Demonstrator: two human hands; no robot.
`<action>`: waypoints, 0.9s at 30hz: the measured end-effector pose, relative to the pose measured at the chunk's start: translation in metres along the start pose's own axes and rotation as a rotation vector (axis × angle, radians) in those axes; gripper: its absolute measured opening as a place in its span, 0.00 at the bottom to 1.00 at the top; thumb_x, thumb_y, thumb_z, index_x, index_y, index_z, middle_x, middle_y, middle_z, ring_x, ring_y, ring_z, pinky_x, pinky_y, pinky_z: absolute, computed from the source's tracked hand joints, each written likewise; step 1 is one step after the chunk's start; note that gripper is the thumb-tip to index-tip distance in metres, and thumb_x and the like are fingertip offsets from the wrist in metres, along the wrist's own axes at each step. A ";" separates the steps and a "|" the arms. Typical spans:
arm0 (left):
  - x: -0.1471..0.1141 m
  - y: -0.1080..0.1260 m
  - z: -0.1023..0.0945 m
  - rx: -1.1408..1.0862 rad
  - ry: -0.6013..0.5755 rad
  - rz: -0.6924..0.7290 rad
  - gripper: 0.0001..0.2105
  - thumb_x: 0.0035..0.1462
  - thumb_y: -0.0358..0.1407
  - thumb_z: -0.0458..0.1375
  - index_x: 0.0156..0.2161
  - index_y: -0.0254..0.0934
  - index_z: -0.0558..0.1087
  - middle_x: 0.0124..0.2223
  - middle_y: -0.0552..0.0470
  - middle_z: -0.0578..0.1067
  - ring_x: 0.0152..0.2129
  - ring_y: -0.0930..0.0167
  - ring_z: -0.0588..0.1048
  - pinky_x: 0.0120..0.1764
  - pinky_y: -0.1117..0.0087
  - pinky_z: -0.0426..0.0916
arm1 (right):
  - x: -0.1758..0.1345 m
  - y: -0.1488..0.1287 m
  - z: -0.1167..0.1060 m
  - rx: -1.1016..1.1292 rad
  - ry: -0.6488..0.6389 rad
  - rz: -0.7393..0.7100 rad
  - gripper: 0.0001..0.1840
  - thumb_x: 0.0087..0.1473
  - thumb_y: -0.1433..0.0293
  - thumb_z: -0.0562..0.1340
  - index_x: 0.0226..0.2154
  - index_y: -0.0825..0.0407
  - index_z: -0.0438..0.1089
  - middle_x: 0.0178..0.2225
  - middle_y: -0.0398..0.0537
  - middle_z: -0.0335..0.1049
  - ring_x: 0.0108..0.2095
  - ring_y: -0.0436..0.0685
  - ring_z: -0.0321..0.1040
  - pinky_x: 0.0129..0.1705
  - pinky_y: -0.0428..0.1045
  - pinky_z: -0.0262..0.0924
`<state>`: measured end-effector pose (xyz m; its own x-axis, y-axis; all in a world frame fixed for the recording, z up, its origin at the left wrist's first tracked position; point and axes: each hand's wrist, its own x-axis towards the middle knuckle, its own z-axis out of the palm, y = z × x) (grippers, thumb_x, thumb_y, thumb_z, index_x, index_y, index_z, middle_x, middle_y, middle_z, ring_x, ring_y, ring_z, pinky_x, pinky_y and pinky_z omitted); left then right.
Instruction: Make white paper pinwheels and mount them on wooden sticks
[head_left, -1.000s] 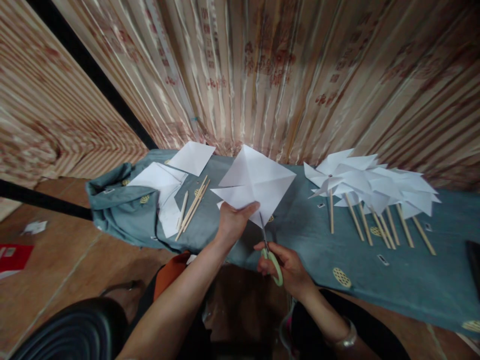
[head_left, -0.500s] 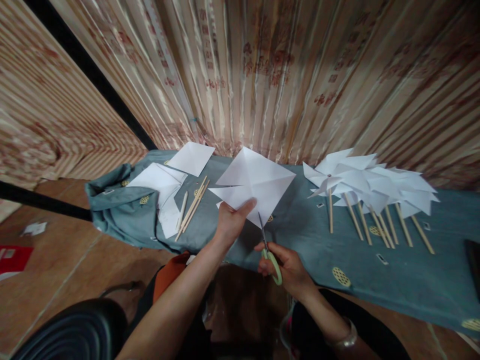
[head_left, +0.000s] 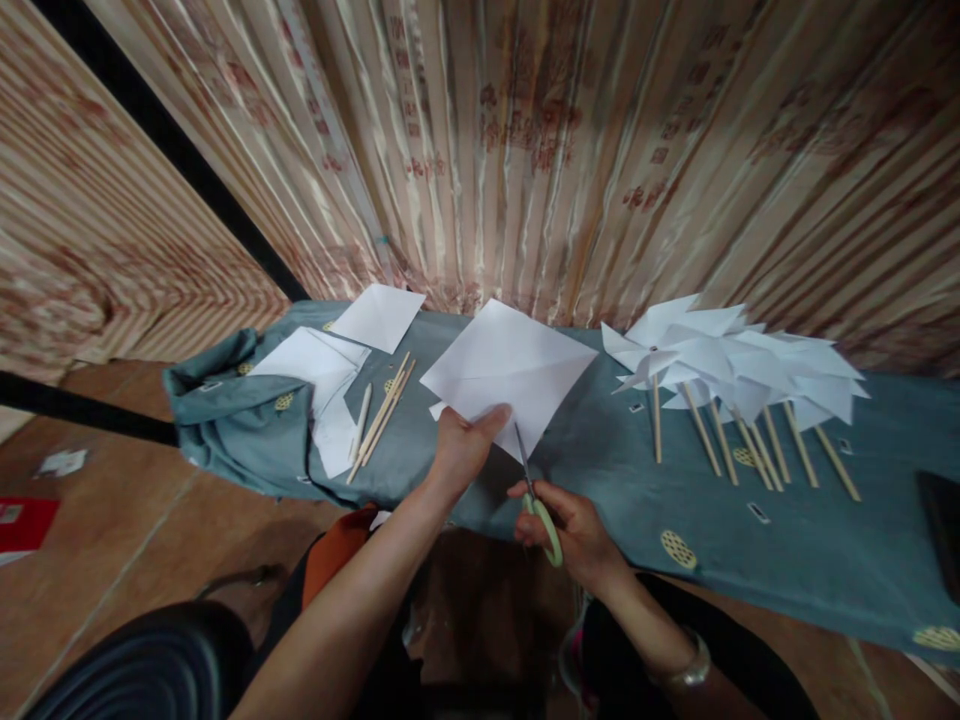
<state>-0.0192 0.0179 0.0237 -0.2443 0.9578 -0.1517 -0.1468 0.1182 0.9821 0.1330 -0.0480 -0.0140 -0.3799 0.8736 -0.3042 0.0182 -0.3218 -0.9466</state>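
A square sheet of white paper [head_left: 517, 355] is held up over the cloth, turned corner-on, with crease lines across it. My left hand [head_left: 463, 440] pinches its lower left part, thumb on top and fingers hidden beneath. In my right hand [head_left: 566, 530] is a pair of scissors [head_left: 550, 532] with pale green handles. The scissor blades meet the sheet at its lower corner; how far they are apart is hard to see. White paper pinwheels [head_left: 739, 355] on wooden sticks lie to the right.
Loose sheets [head_left: 319, 365] and one separate square [head_left: 379, 316] lie at the left, beside several thin wooden sticks [head_left: 384, 415] and a white pen-like stick [head_left: 361, 422]. A grey-green cloth [head_left: 600, 470] covers the table. Pleated curtains [head_left: 480, 150] hang behind. A black stool [head_left: 142, 660] stands lower left.
The slit that stood open at the sheet's left side no longer shows, and the paper looks flatter. Both hands stay nearly in place, scissors at the lower corner. The view has shifted slightly.
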 end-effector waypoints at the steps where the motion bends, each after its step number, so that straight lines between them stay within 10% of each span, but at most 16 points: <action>1: 0.000 0.000 0.000 -0.001 -0.001 0.000 0.09 0.42 0.39 0.66 0.29 0.38 0.76 0.36 0.44 0.80 0.35 0.60 0.77 0.39 0.63 0.70 | 0.000 0.001 0.000 0.008 0.002 0.000 0.17 0.44 0.60 0.67 0.37 0.51 0.72 0.22 0.39 0.68 0.22 0.50 0.64 0.26 0.45 0.60; 27: -0.005 0.002 0.002 0.034 0.005 0.016 0.04 0.43 0.35 0.64 0.24 0.39 0.73 0.27 0.52 0.76 0.24 0.67 0.72 0.31 0.66 0.66 | 0.001 0.000 -0.005 0.003 -0.003 0.004 0.20 0.44 0.59 0.68 0.38 0.52 0.70 0.22 0.39 0.69 0.23 0.49 0.64 0.27 0.45 0.59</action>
<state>-0.0165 0.0134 0.0269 -0.2513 0.9582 -0.1368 -0.1103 0.1121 0.9876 0.1369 -0.0455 -0.0149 -0.3830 0.8710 -0.3076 0.0174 -0.3261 -0.9452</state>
